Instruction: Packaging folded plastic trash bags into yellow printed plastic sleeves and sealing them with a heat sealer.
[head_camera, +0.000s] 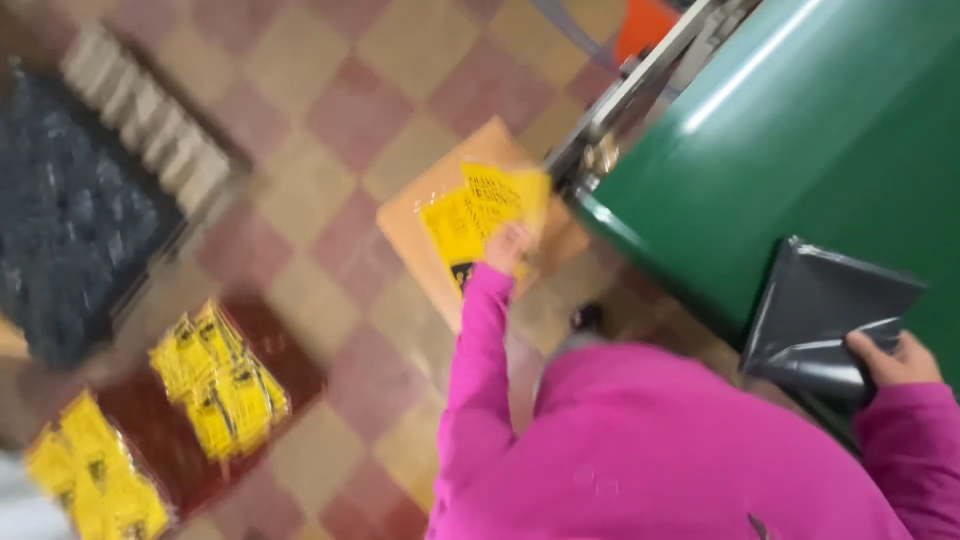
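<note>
Two hands are busy beside the green table (800, 150): the left hand (507, 250) reaches down off its near corner and pinches a yellow printed packet (480, 215) over a brown cardboard sheet (420, 225) on the checkered floor (330, 110), while the right hand (895, 362) grips a grey plastic bag (825, 315) lying on the table's edge. More yellow packets (215, 375) sit well away from the table. Stretched this far, the packet could slip from that light pinch, I think, or the bag slide off.
</note>
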